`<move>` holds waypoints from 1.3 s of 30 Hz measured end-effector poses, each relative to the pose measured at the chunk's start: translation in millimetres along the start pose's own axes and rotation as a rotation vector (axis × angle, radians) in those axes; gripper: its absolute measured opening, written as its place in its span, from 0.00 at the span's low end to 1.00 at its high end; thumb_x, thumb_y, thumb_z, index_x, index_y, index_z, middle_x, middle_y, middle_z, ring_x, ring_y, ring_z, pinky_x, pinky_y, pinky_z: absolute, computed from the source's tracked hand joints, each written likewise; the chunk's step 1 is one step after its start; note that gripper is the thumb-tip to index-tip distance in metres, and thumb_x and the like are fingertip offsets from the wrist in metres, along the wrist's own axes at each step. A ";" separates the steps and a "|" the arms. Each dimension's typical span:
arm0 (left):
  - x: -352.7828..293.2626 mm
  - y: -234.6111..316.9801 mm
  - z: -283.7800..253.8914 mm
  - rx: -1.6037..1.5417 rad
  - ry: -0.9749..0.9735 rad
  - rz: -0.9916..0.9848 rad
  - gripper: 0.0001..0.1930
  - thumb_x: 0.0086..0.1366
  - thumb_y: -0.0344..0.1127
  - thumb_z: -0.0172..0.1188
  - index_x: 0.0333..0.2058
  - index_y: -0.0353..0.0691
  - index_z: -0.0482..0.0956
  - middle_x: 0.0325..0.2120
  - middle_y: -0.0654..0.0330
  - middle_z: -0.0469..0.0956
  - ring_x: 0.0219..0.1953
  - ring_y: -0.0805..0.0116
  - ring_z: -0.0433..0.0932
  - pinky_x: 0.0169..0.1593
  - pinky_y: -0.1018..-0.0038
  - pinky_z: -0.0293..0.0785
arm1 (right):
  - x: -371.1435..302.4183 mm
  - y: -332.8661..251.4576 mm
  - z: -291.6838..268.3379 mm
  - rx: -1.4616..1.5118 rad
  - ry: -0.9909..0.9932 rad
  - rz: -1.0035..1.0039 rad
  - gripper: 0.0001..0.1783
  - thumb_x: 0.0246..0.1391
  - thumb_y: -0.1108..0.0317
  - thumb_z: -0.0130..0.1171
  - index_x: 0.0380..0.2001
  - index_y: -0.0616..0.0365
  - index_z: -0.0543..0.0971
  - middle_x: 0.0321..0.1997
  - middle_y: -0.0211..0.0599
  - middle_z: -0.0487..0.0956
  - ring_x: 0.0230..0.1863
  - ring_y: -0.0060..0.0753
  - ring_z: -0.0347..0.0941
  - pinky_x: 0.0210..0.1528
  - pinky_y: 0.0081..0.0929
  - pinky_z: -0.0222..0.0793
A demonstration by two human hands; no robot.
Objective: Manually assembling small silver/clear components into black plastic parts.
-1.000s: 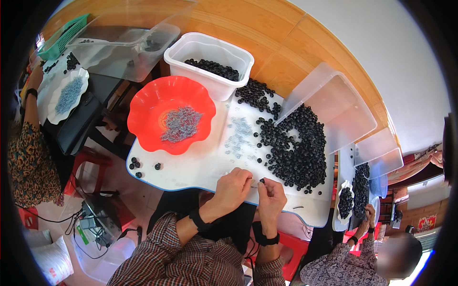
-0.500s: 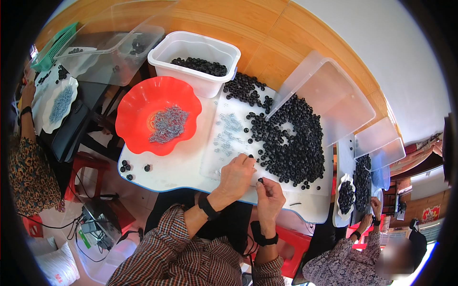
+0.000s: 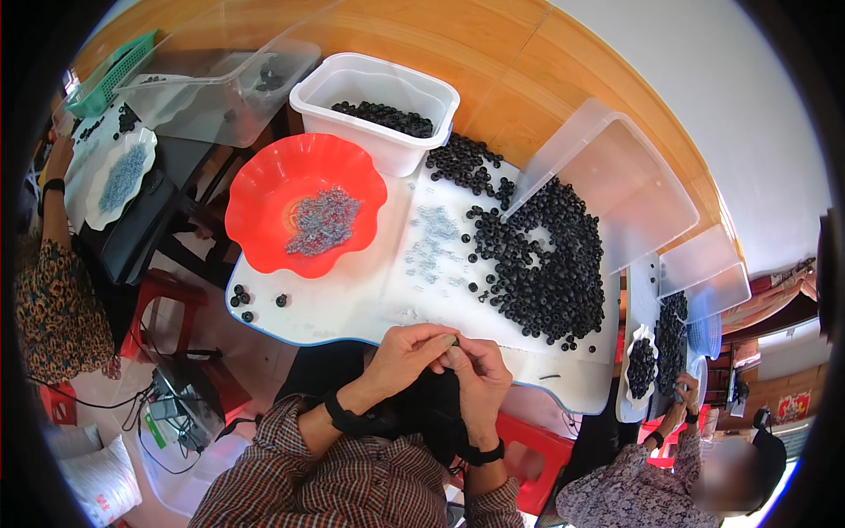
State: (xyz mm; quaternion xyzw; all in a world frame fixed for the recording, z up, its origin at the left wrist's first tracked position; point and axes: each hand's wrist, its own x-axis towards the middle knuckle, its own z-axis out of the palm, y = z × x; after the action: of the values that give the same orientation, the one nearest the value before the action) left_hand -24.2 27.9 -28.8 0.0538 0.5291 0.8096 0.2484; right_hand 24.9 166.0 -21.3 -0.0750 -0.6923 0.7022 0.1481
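Observation:
My left hand and my right hand meet over the table's near edge. Their fingertips are pinched together around a small black round part, mostly covered by the fingers. Beyond them, a large heap of black ring-shaped parts spreads over a white board. Left of that heap lies a loose patch of small clear, greyish pieces. A red scalloped bowl holds a pile of similar small pieces.
Behind the bowl stands a white tub with black parts inside. A clear plastic bin lies tipped at the heap's right side. Several black parts sit at the table's left corner. Other people work at tables on both sides.
My left hand has drawn back from the edge of the black heap toward me. The right hand has shifted slightly left, and the fingertips now meet.

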 end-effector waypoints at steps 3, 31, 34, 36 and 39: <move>-6.4 0.6 -5.1 -0.079 0.074 0.020 0.11 0.69 0.31 0.55 0.46 0.32 0.79 0.30 0.60 0.81 0.28 0.77 0.78 0.32 0.83 0.78 | 0.4 -4.5 8.7 -0.203 -0.041 -0.086 0.10 0.54 0.77 0.64 0.40 0.65 0.80 0.37 0.33 0.76 0.34 0.20 0.75 0.36 0.17 0.71; -6.8 1.4 -44.6 -0.543 0.116 0.061 0.10 0.69 0.30 0.54 0.46 0.30 0.74 0.35 0.54 0.80 0.34 0.66 0.83 0.39 0.73 0.83 | 62.2 22.6 34.7 -0.918 0.061 -0.326 0.05 0.53 0.75 0.61 0.34 0.63 0.79 0.30 0.40 0.75 0.25 0.34 0.74 0.27 0.30 0.70; -6.9 3.0 -45.8 -0.592 0.084 0.053 0.12 0.70 0.30 0.52 0.49 0.30 0.74 0.36 0.54 0.80 0.35 0.67 0.82 0.41 0.73 0.82 | 56.1 12.7 34.9 -0.908 0.032 -0.390 0.04 0.54 0.76 0.59 0.34 0.63 0.79 0.31 0.41 0.74 0.27 0.35 0.73 0.28 0.31 0.69; -6.9 2.1 -46.3 -0.623 0.032 0.060 0.14 0.71 0.31 0.51 0.51 0.30 0.73 0.37 0.55 0.79 0.36 0.69 0.81 0.42 0.75 0.80 | 45.3 -1.8 35.7 -0.754 -0.018 -0.304 0.04 0.55 0.77 0.58 0.35 0.64 0.78 0.31 0.41 0.74 0.28 0.34 0.72 0.29 0.28 0.69; -5.7 1.7 -44.7 -0.679 -0.014 0.051 0.14 0.71 0.30 0.51 0.51 0.30 0.74 0.38 0.55 0.79 0.36 0.70 0.81 0.41 0.76 0.79 | 29.6 -14.9 36.4 -0.610 -0.085 -0.239 0.05 0.55 0.78 0.58 0.36 0.64 0.78 0.32 0.40 0.74 0.28 0.31 0.73 0.29 0.25 0.69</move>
State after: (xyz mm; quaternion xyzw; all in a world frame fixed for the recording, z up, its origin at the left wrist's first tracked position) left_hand -35.5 -12.3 -45.6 -0.0132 0.2261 0.9451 0.2355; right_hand -12.8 140.6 -2.4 -0.0049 -0.8802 0.4427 0.1709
